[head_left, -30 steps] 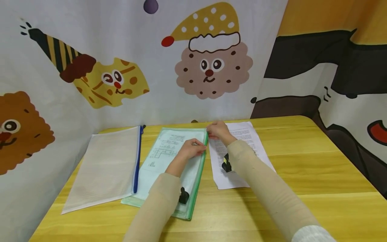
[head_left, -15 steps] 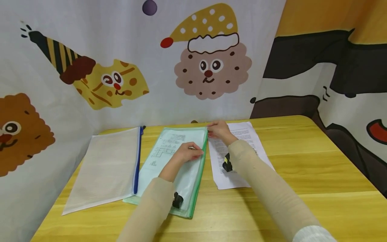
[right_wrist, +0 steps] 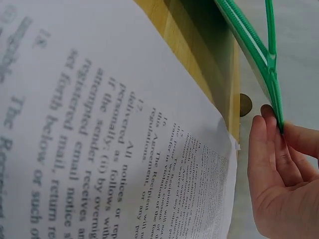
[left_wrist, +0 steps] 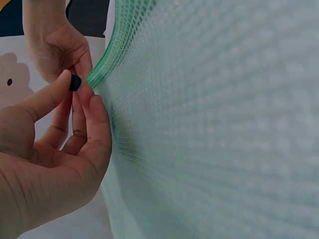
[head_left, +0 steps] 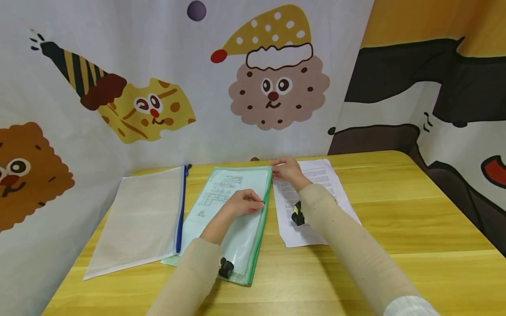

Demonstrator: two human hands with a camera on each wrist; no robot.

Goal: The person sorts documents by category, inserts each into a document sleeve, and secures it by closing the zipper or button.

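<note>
A green-edged mesh zipper pouch (head_left: 225,219) lies mid-table with a sheet bearing line drawings visible through it. My left hand (head_left: 242,202) is at its right edge, pinching a small dark zipper pull (left_wrist: 75,82) between thumb and finger. At the pouch's far right corner my right hand (head_left: 287,170) pinches the green edge, thumb on one side and fingers on the other. In the right wrist view the green zipper (right_wrist: 274,74) is joined near that corner and splits into two strands farther off. Under my right forearm lies a printed sheet (head_left: 288,232).
A white mesh pouch (head_left: 138,219) with a blue zipper lies to the left, its right side over the green pouch's lower left corner. Wooden tabletop (head_left: 407,210) extends to the right. A cartoon-printed curtain (head_left: 213,145) hangs behind the table.
My left hand has moved down along the green pouch's right edge, toward me. The right hand stays at the far corner. Both pouches and the printed sheet keep nearly the same places.
</note>
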